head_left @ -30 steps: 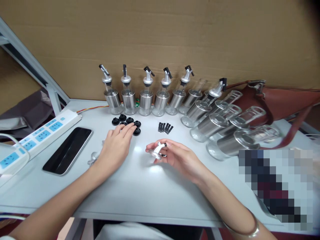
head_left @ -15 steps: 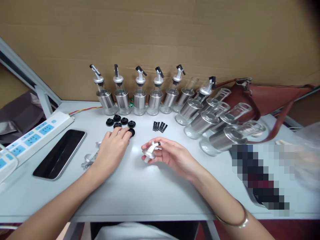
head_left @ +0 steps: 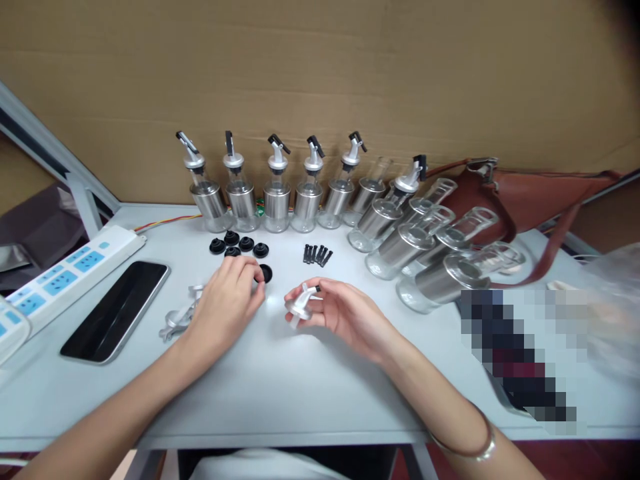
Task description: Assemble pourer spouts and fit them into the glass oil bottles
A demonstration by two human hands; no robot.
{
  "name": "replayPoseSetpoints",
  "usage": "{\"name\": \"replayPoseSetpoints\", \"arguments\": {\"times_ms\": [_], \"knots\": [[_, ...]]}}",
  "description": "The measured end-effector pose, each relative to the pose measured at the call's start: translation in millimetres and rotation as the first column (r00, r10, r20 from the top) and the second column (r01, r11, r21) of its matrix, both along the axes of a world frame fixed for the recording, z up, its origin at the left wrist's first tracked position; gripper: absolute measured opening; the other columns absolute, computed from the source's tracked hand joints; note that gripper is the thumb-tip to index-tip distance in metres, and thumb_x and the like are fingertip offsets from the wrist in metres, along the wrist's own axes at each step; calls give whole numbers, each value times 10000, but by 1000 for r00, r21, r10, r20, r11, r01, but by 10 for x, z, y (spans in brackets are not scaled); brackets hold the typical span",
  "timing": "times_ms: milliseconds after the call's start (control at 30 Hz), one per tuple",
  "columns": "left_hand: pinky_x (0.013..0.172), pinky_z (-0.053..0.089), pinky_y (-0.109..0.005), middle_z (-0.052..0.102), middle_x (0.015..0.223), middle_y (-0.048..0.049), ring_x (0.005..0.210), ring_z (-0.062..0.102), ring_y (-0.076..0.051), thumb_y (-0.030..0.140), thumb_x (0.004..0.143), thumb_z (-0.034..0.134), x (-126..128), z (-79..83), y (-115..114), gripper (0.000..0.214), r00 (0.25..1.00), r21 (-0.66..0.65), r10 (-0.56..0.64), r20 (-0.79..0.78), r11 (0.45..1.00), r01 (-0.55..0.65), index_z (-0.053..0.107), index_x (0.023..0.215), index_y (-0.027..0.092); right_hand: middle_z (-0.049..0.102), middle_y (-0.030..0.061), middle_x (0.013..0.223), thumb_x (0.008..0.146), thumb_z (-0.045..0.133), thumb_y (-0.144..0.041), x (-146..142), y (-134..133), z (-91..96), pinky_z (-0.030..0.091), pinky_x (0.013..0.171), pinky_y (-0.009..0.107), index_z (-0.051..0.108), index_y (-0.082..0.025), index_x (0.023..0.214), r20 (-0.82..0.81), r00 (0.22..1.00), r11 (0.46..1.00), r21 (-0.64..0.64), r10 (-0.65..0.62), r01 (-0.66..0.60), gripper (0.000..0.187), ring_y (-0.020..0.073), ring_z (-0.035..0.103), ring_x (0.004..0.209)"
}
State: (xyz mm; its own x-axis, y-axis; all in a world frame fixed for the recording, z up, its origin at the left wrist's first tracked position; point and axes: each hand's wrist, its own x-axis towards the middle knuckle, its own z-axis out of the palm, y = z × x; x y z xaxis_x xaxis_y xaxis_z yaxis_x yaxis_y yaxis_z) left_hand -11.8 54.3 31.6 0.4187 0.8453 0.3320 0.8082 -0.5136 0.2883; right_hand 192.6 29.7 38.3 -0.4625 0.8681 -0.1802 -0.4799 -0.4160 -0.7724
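Between the fingers of my right hand (head_left: 340, 310) is a silver pourer spout (head_left: 301, 305) with a short dark tip, held above the table. My left hand (head_left: 229, 293) is closed on a black rubber stopper (head_left: 266, 273), its fingertips at the stopper's left edge. Several more black stoppers (head_left: 261, 250) lie just beyond that hand, one partly hidden by it. Silver spout parts (head_left: 176, 320) rest beside my left wrist, partly covered by it. A small row of black plastic pieces (head_left: 317, 255) sits beyond my right hand.
Several glass bottles with steel sleeves (head_left: 277, 200) line the back, some with pourers fitted. More bottles (head_left: 450, 280) stand at the right, before a brown leather bag (head_left: 545, 193). At the left are a phone (head_left: 116, 310) and a white power strip (head_left: 60, 283).
My left hand has drawn a stopper slightly toward me, tilting it away from the others. The right hand keeps the spout in nearly the same place.
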Motion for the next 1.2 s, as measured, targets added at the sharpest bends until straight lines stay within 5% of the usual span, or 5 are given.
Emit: {"name": "replayPoseSetpoints", "arguments": {"times_ms": [200,333,467,867,1200], "knots": [[686,411,-272,547,844,-20,747,513,-161,291,882,469,30,-14,-149,125,776,-503,164,608,836,217,508,817,192,715,49,922,728,785,-367,20,18,2,540,759,313,703,-179,854,65,995,996,38,-82,80,241,177,689,790],[642,390,-253,511,653,24,625,469,-137,371,821,603,39,-38,-152,220,543,-683,451,709,633,365,589,885,162,685,6,862,695,814,-343,34,38,-38,485,718,276,697,-205,818,230,949,974,117,-218,195,219,139,633,762],[617,417,-226,577,769,-20,679,500,-129,344,791,679,72,-20,-167,195,339,-682,605,720,529,505,647,790,152,653,-16,778,673,821,-350,40,58,-73,434,665,264,694,-213,805,301,911,952,202,-282,228,229,116,556,671],[682,477,-202,616,782,-10,745,561,-112,294,728,794,87,-12,-184,212,163,-641,713,682,476,602,690,804,126,634,4,803,723,756,-278,-4,14,-75,456,704,290,655,-202,803,419,838,903,388,-349,182,150,139,573,727],[725,478,-193,632,755,-10,737,569,-107,317,736,800,76,-2,-181,237,226,-606,622,749,507,612,679,790,120,676,19,828,733,723,-225,-2,-13,-83,474,733,301,665,-207,813,467,807,876,466,-362,123,100,156,606,768]]}}
